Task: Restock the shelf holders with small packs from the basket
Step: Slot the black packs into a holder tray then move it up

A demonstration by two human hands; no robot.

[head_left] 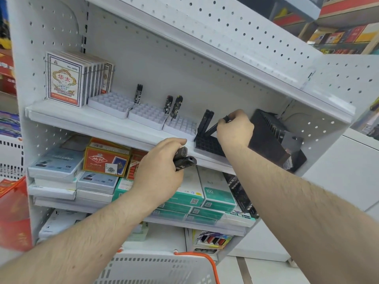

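I am holding one slim black pack (213,128) in my right hand (235,128), the grip pinched narrow round its upper end, and I am tilting its lower end down toward the black slotted holder (209,145) on the shelf (123,128). Just beside it, two black packs (206,121) are already standing in the holder's back corner. My left hand (162,171) is waiting lower down in front of the shelf edge, its grip curled round spare packs (183,158), two as far as I can tell. So I am in the placing step, with most cells unfilled. Next, I judge, I am needing to line the pack's foot up with a free cell, straighten it upright and press it home, then pass a spare across. The white holders (147,115) further left are holding only a few packs, and the basket (155,269) is sitting below.
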